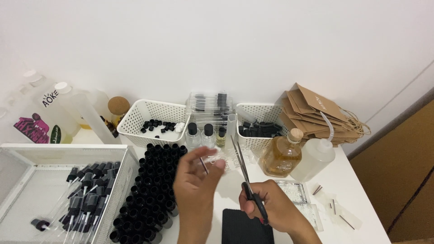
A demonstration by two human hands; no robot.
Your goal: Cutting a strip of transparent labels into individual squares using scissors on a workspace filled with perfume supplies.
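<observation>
Nearest to the front edge of the white worktop point(348, 180) lay a flat black rectangular pad point(247, 227), between the two wrists. Just above it, the right hand point(275, 210) was closed around the black handles of a pair of steel scissors point(246, 176), and the blades pointed up and away, only slightly apart. The left hand point(194, 190) had its thumb and fingertips pinched on a small clear plastic sachet point(211, 162) with a thin dark stick inside, held in the air over the middle of the worktop, just beside the scissor tips.

The main danger, in my judgement, was the blades: they stood very close to the left fingertips, so a small slip could cut the skin, or cut the stick inside instead of the plastic. The sachet looked blurred, so how firm the grip was I cannot tell; it could fall among the dense block of small black-capped bottles point(151, 194) at the left.

Farther back, an amber glass bottle with a cork stopper point(282, 156) and a soft white squeeze bottle with a bent nozzle point(316, 158) stood near the right elbow line; a wide movement could knock them over. Near the far edge stood two white perforated plastic baskets point(153, 115).
</observation>
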